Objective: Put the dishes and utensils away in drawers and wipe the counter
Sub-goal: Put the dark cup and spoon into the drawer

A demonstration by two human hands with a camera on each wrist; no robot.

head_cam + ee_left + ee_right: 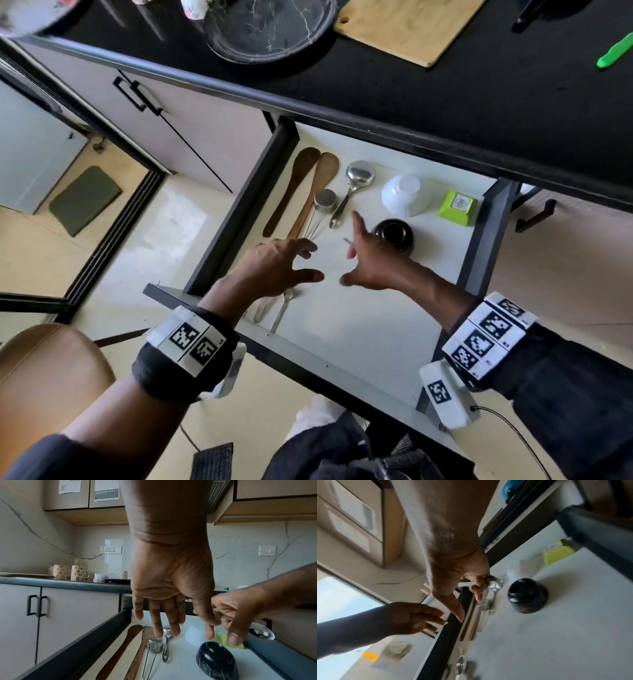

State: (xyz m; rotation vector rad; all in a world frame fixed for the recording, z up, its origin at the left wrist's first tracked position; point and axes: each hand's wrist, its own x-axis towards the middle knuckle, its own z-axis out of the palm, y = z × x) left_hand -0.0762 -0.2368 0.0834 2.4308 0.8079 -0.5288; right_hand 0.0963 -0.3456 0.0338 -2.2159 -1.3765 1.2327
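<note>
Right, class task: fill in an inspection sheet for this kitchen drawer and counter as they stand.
Surface: black counter; open drawer, white liner.
Job's things: wooden spatulas, measuring cup, ladle, black bowl, white bowl in drawer; plate, cutting board on counter.
Clutter: green container in drawer.
Hands: left hand open over drawer; right hand seems to pinch a spoon.
Cables: thin cable at right wrist.
Surroundings: cabinet doors, tiled floor.

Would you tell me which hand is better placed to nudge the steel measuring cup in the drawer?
Left: the left hand is open, fingers right by the measuring cup; the right hand sits beside the dark bowl.
</note>
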